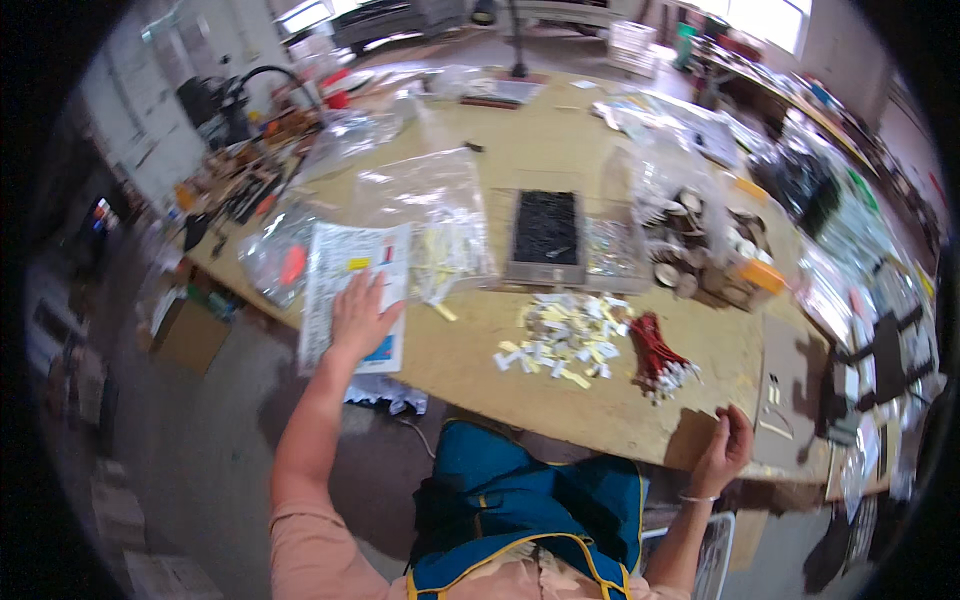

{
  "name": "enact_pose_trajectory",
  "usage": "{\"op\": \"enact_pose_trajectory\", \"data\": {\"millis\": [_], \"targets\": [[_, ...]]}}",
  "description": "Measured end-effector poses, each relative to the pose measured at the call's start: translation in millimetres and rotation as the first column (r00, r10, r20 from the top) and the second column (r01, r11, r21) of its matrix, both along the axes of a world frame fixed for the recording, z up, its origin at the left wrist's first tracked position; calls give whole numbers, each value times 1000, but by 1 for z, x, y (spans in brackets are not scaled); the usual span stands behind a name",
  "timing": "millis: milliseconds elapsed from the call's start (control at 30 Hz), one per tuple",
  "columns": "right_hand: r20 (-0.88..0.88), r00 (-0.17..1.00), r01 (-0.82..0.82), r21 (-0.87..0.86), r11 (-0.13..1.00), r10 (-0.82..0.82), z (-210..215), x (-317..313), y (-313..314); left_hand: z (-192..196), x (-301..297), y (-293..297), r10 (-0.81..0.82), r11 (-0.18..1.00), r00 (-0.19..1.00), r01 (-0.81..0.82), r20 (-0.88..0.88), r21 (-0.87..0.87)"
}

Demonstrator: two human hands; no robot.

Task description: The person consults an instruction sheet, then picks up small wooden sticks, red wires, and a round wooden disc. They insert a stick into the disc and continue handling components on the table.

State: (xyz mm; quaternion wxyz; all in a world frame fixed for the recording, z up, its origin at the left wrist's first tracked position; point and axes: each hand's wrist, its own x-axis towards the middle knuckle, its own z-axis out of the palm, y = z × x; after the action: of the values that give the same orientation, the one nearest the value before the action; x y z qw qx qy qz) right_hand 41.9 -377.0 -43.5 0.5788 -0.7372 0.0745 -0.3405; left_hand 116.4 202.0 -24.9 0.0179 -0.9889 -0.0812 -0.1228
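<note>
My left hand [364, 314] lies flat, fingers spread, on a white printed sheet [322, 290] with yellow, red and blue patches at the table's left front. Over the right front edge hangs my right hand [728, 448], its fingers curled in; whether something small is between them is hidden. Nearest to it is a bundle of red wires [654, 348] with white ends. Left of the wires spreads a loose pile of small white and yellow pieces [565, 340]. Behind the pile stands a tray [545, 274] full of thin black pieces, beside a clear box [630, 284] of small parts.
A clear bag [410, 185] with pale strips lies beyond the sheet. Back right, an orange-edged container [757, 278] stands among round pieces. A black device [880, 360] and a flat board [790, 365] with small parts occupy the right end. Tools clutter the far left.
</note>
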Motion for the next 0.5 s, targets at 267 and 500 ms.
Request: {"op": "enact_pose_trajectory", "data": {"millis": [267, 500], "targets": [[37, 999, -12, -96, 995, 16, -6, 0, -5, 16, -6, -14, 70, 991, 997, -72, -18, -111], [28, 999, -14, -129, 992, 18, -7, 4, -5, 13, -8, -12, 65, 992, 994, -54, 90, -116]]}}
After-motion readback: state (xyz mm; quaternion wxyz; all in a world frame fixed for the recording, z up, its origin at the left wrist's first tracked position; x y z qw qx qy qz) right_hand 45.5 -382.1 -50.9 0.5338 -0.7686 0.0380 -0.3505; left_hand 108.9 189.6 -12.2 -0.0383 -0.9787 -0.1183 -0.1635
